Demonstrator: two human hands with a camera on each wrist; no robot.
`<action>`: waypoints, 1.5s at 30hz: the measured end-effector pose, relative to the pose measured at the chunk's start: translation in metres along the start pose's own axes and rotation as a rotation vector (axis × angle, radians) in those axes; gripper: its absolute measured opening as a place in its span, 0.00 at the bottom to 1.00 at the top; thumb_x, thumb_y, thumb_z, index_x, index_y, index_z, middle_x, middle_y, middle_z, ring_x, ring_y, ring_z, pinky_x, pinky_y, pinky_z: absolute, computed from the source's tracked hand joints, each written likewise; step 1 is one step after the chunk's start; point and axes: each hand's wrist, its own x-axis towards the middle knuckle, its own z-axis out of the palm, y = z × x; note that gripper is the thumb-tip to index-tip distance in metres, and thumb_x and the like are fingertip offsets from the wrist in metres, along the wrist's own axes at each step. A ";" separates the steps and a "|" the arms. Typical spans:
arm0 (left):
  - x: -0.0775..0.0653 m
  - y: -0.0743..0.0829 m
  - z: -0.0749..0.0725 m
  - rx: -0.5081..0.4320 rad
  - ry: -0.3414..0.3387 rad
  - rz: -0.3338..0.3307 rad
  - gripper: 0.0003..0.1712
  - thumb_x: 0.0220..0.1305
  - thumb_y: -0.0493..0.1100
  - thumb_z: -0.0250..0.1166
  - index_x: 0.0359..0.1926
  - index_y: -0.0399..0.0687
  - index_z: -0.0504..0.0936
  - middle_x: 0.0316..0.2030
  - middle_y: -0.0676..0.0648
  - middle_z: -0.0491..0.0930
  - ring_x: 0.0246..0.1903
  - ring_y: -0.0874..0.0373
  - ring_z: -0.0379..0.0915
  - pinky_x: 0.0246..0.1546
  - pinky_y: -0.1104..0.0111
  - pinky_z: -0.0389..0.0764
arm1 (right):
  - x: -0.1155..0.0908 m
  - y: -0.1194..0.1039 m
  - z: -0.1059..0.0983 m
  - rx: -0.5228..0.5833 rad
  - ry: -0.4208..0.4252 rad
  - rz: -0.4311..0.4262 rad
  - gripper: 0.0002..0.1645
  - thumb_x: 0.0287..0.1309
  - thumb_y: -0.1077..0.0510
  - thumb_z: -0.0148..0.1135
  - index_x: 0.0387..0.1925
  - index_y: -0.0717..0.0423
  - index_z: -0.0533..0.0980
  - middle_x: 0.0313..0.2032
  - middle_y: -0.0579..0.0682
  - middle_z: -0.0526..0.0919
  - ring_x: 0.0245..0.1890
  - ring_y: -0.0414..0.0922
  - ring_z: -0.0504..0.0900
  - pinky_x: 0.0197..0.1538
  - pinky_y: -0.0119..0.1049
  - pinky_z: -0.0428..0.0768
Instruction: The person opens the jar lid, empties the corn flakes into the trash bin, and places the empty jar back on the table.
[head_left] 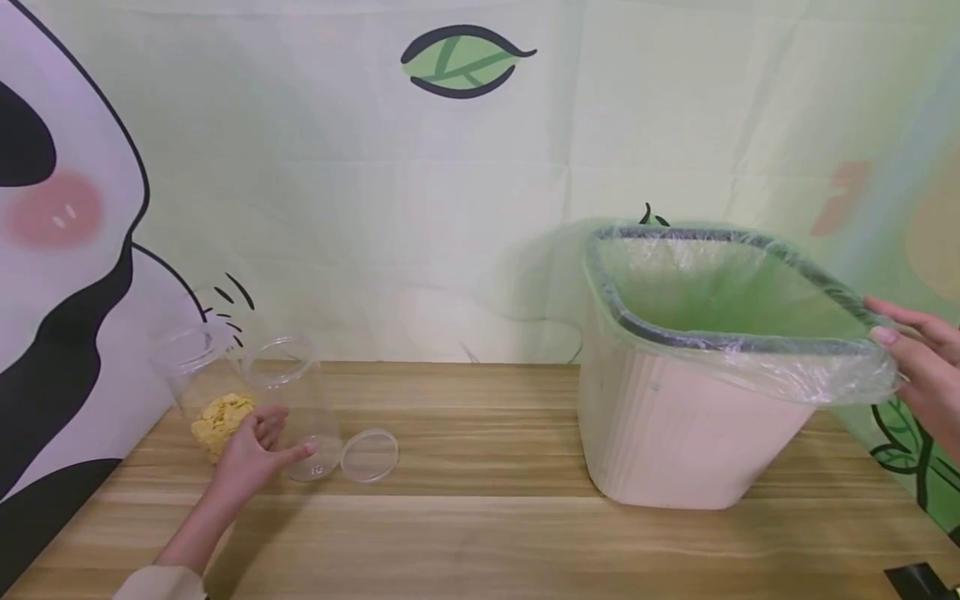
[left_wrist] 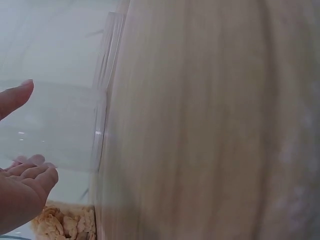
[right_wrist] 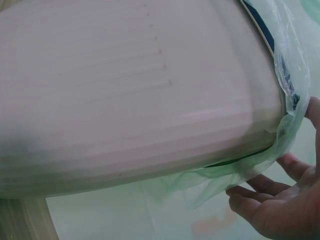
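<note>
My left hand [head_left: 251, 450] reaches to the clear plastic jars at the left, thumb and fingers spread apart in front of the empty jar [head_left: 303, 400]. Beside it, farther left, stands a second clear jar [head_left: 180, 358] with a crumpled yellow mass [head_left: 222, 423] in its lower part. The left wrist view shows a gap between thumb and fingers, the clear jar wall behind them. At the right, my right hand [head_left: 926, 358] grips the rim corner of a pale pink trash bin [head_left: 697, 433]. A thin translucent bag [head_left: 810, 375] lines the bin and folds over its dark rim.
A clear round lid [head_left: 370, 456] lies on the wooden table [head_left: 465, 533] right of the empty jar. Behind the table hangs a pale green printed cloth [head_left: 360, 208]. A black object [head_left: 918, 581] shows at the lower right edge.
</note>
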 end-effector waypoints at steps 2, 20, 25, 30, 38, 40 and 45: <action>0.000 -0.001 0.000 0.003 -0.005 -0.002 0.49 0.51 0.43 0.69 0.64 0.28 0.48 0.64 0.26 0.49 0.64 0.35 0.45 0.62 0.51 0.54 | 0.000 0.000 0.000 -0.007 0.002 0.000 0.25 0.63 0.68 0.45 0.59 0.45 0.66 0.32 0.42 0.80 0.33 0.33 0.78 0.34 0.16 0.71; 0.002 0.007 -0.004 0.044 -0.063 -0.034 0.55 0.49 0.46 0.70 0.65 0.28 0.44 0.64 0.25 0.47 0.63 0.32 0.45 0.62 0.48 0.54 | 0.000 0.002 0.000 0.103 -0.028 -0.025 0.25 0.63 0.70 0.43 0.56 0.46 0.69 0.30 0.45 0.81 0.29 0.36 0.79 0.34 0.19 0.73; 0.001 0.008 -0.005 0.047 -0.067 -0.034 0.55 0.48 0.44 0.71 0.65 0.27 0.44 0.64 0.25 0.48 0.63 0.32 0.46 0.62 0.48 0.54 | -0.001 0.003 0.002 0.092 -0.021 -0.036 0.25 0.63 0.70 0.43 0.56 0.46 0.69 0.30 0.45 0.81 0.28 0.36 0.79 0.35 0.18 0.74; 0.000 0.007 -0.006 0.040 -0.071 -0.022 0.57 0.47 0.42 0.71 0.65 0.26 0.41 0.64 0.25 0.46 0.63 0.32 0.44 0.62 0.48 0.53 | -0.003 0.004 0.005 0.050 0.004 -0.062 0.24 0.64 0.68 0.43 0.59 0.48 0.67 0.31 0.43 0.79 0.28 0.34 0.78 0.35 0.17 0.73; -0.004 0.007 -0.008 0.103 -0.072 -0.020 0.61 0.44 0.46 0.73 0.66 0.27 0.40 0.64 0.24 0.45 0.62 0.30 0.45 0.61 0.47 0.54 | -0.013 0.010 0.006 -0.103 0.052 -0.072 0.28 0.68 0.62 0.39 0.68 0.51 0.54 0.60 0.46 0.61 0.44 0.27 0.70 0.51 0.16 0.62; -0.005 0.007 -0.008 0.107 -0.074 -0.010 0.62 0.43 0.46 0.73 0.66 0.27 0.40 0.64 0.24 0.45 0.62 0.30 0.45 0.61 0.47 0.54 | -0.016 0.010 0.006 -0.111 0.066 -0.059 0.29 0.68 0.62 0.40 0.68 0.50 0.53 0.60 0.45 0.60 0.46 0.27 0.69 0.53 0.15 0.60; -0.006 0.005 -0.007 0.110 -0.065 0.031 0.62 0.42 0.43 0.74 0.65 0.24 0.40 0.63 0.22 0.44 0.62 0.29 0.44 0.61 0.47 0.53 | -0.026 0.012 0.008 -0.116 0.093 -0.022 0.30 0.67 0.62 0.41 0.69 0.47 0.51 0.64 0.47 0.57 0.59 0.34 0.62 0.62 0.17 0.49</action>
